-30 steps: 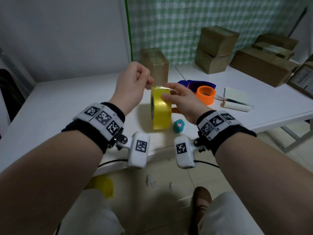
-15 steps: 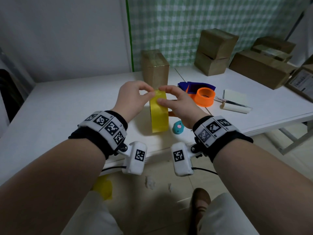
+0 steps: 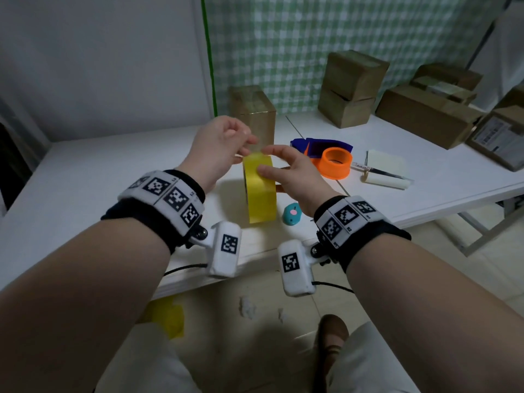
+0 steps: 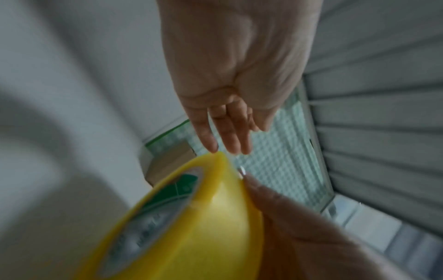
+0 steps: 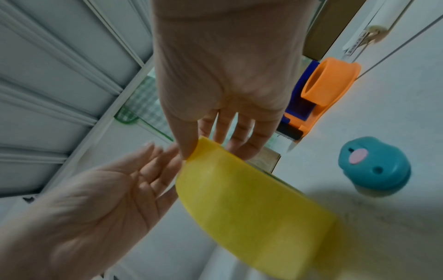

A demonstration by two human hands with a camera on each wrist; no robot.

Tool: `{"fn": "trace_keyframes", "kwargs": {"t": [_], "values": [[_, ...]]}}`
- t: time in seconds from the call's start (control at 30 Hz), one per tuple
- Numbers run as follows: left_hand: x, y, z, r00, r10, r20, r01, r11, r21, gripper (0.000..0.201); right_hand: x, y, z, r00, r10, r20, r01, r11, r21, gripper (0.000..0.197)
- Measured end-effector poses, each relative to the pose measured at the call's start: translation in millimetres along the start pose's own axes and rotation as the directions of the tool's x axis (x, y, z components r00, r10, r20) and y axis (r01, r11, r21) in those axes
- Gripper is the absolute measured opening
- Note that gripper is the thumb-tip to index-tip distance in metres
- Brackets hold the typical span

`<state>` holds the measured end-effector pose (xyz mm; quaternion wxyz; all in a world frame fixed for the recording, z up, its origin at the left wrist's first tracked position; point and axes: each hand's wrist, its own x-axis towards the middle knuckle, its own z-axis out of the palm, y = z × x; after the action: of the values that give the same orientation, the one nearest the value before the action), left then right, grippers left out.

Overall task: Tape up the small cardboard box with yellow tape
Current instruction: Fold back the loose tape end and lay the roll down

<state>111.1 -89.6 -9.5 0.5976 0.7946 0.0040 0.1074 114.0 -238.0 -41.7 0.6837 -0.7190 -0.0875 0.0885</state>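
Note:
A yellow tape roll point(image 3: 259, 191) stands on edge on the white table point(image 3: 99, 180). My right hand point(image 3: 266, 163) holds it near the top, thumb point(image 5: 189, 147) on the outer band and fingers behind. My left hand point(image 3: 248, 146) has its fingers nearly straight, and its fingertips point(image 4: 225, 147) touch the roll's top edge point(image 4: 215, 157). In the right wrist view the left palm point(image 5: 107, 199) faces the roll point(image 5: 251, 199). The small cardboard box point(image 3: 252, 114) stands upright just behind both hands, untouched.
An orange and blue tape dispenser point(image 3: 336, 163) and a teal gadget point(image 3: 292, 214) lie right of the roll. A paper roll with a pen point(image 3: 385, 174) sits further right. Stacked boxes point(image 3: 351, 89) and larger boxes point(image 3: 425, 117) line the back right.
My left hand came down from above the roll to its top edge and its fingers have straightened. The right hand has stayed on the roll, which remains on the table.

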Motion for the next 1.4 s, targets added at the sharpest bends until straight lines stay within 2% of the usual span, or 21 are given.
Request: {"fn": "trace_keyframes", "kwargs": {"t": [0.03,0.1,0.17,0.27,0.33,0.43,0.63,0.8,0.93,1.03,1.13,1.23,1.4], "values": [[-1.0,-1.6,-1.3,0.999,-0.002,0.032,0.001,0.999,0.039,0.007,-1.1,0.1,1.6,1.000,-0.007,-0.001,0.007,1.000,-0.009,0.039],[-2.2,-7.8,-0.3,0.997,-0.003,0.075,-0.009,0.987,0.160,0.033,-2.3,1.1,2.0,1.000,-0.018,-0.011,0.018,1.000,-0.014,0.035],[-3.1,-12.2,3.1,0.998,0.035,0.046,-0.046,0.957,0.285,0.046,-2.8,0.9,0.6,1.000,-0.025,-0.018,0.025,1.000,-0.016,0.033],[-3.3,-14.6,5.8,0.996,0.081,-0.043,-0.065,0.955,0.290,0.035,-1.1,0.4,1.3,0.999,-0.028,-0.042,0.026,0.999,-0.033,0.031],[-5.1,-14.0,5.8,0.995,0.090,-0.050,-0.073,0.957,0.280,0.023,2.1,-0.4,3.6,0.993,-0.056,-0.103,0.046,0.995,-0.091,0.024],[-7.4,-13.9,6.4,0.996,0.075,-0.036,-0.065,0.972,0.226,0.018,10.2,-2.8,5.1,0.964,-0.163,-0.209,0.115,0.967,-0.226,0.006],[-9.1,-19.3,4.2,0.999,0.031,-0.029,-0.026,0.987,0.159,0.014,11.8,-0.7,11.8,0.899,-0.378,-0.219,0.237,0.843,-0.483,0.008],[-10.8,-19.0,4.8,0.998,0.055,-0.024,-0.051,0.989,0.140,0.010,8.2,7.8,15.1,0.810,-0.557,-0.183,0.349,0.709,-0.613,0.009],[-10.5,-20.0,4.9,0.998,0.061,0.016,-0.062,0.993,0.100,0.022,8.8,15.6,17.0,0.755,-0.641,-0.134,0.375,0.590,-0.715,0.012],[-10.6,-19.9,4.9,0.997,0.049,0.054,-0.054,0.994,0.096,0.023,8.9,16.7,18.1,0.730,-0.675,-0.105,0.392,0.539,-0.745,0.015],[-10.2,-20.0,4.4,0.997,0.055,0.063,-0.061,0.993,0.098,0.022,9.2,18.0,17.9,0.722,-0.685,-0.096,0.398,0.525,-0.752,0.016],[-10.6,-20.6,7.1,0.997,0.073,0.038,-0.077,0.991,0.110,0.015,9.9,21.2,17.5,0.713,-0.689,-0.132,0.404,0.558,-0.725,0.012],[-9.9,-20.4,10.1,0.993,0.114,0.013,-0.114,0.980,0.162,0.008,13.1,17.3,17.0,0.753,-0.637,-0.167,0.400,0.644,-0.652,0.009]]}}
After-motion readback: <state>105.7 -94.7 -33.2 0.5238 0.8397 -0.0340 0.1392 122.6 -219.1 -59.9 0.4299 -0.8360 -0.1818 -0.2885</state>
